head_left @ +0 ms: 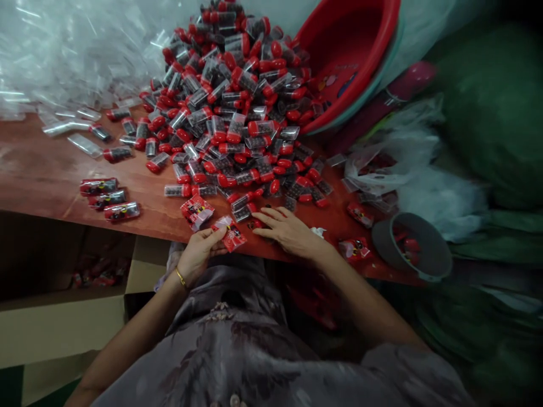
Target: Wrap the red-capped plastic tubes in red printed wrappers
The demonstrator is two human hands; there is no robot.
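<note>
Head view, items by position from the hands. Left hand (201, 251): closed in a pinch, thumb against fingers, on one flat printed sleeve (231, 234), red with a transparent part; the sleeve lies between the two hands, at the near edge of the red table (156, 212). Whether it holds anything cannot be told. Right hand (288, 234): palm down, fingers spread and loosely bent, no grip seen; fingertips near a small dark-and-red piece, partly hidden.

Just beyond the left hand: one stack of printed sleeves (197, 212). Just beyond both hands: a large heap of red-capped tubes (237, 127), transparent, with dark contents. Farther left of the left hand: three wrapped tubes (121, 211), laid side by side. Right of the right hand: one grey bowl (428, 249), red pieces inside.

Step in hand, as judged: handling a single sleeve with the left hand, the right unladen beside it. Demands on any next move, as judged: a light pinch, since the thin film could crease or slip; the sleeve's mouth, if opened, kept spread; the right fingers brought together before lifting any piece.
</note>
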